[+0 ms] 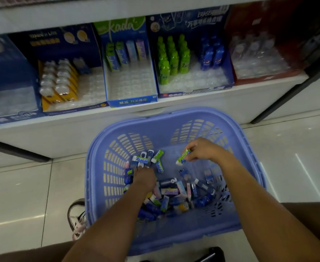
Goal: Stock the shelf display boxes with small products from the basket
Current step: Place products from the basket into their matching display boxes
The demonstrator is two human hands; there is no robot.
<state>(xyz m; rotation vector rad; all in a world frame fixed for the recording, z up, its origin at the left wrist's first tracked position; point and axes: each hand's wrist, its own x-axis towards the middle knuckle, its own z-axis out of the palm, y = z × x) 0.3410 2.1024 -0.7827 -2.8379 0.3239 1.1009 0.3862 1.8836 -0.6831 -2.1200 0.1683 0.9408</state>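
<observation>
basket (91, 167): lavender plastic, standing on the tiled floor (32, 186) just in front of the shelf (193, 106).
small products (174, 193): a loose heap of blue, green and pink packets on the basket's bottom, thickest towards its near edge.
right hand (202, 150): pinches one green packet (182, 157) between thumb and fingers, above the heap towards the basket's far right corner.
left hand (146, 177): fingers dipped into the heap at the basket's left side (whether they grasp anything, I cannot tell).
display boxes (195, 90): a row along the shelf's front edge; the middle box (131, 102) holds a few packets at its back.
</observation>
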